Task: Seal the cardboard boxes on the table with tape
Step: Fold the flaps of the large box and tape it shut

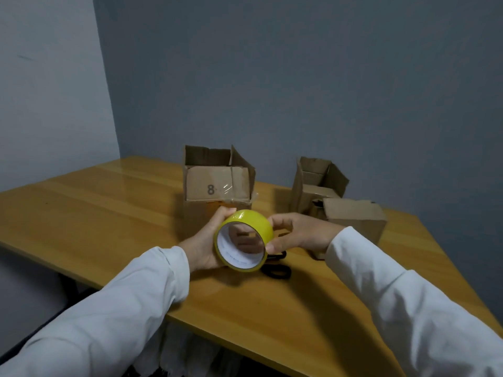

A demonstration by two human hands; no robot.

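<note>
**Both hands on the yellow tape roll, boxes standing unsealed beyond**

Head view: the roll of yellow tape is held up over the wooden table between the two hands, its open core turned toward the camera so the white inner liner shows. The left hand wraps the roll's left side, fingers curled over the top of the outer band and palm under its lower edge. The right hand grips the right side, thumb against the near rim and fingers bent round the far face. Both arms wear white sleeves.

Just beyond the left hand's fingertips stands the large cardboard box, marked with an "8" on one folded-in flap; its back and right flaps stick upright and a strip of clear tape glints across the front. Beyond the right hand, and farther back, a smaller box stands with its flaps open. Just past the right wrist lies a third box, tipped on its side. Directly below the roll and the right hand, black scissors lie on the tabletop, only the handle loops showing. Grey walls meet in a corner behind the table.
</note>
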